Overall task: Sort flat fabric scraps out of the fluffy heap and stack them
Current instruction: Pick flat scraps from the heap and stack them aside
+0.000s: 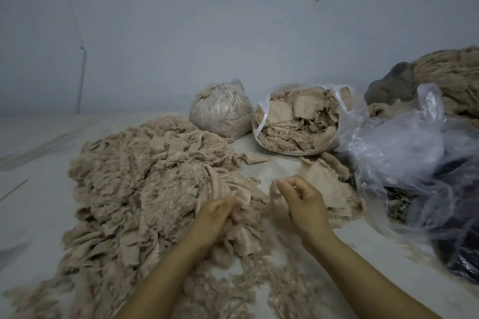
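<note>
A big beige fluffy heap (pixel 134 179) spreads over the left and middle of the pale floor, with flat beige scraps mixed into it. My left hand (pixel 219 211) reaches into the heap's right edge and pinches a flat fabric scrap (pixel 241 195) there. My right hand (pixel 298 197) hovers a little to the right, fingers curled, thumb and forefinger pinched on a blurred wisp of beige fluff (pixel 276 195). Behind my right hand lies a small stack of flat beige scraps (pixel 326 184) on the floor.
An open plastic bag of flat scraps (pixel 298 122) and a tied bag of fluff (pixel 221 111) stand at the back. Crumpled clear plastic (pixel 404 145) covers dark things at right. More fluffy material (pixel 451 72) and a grey cloth sit behind it. A single scrap (pixel 255 158) lies loose.
</note>
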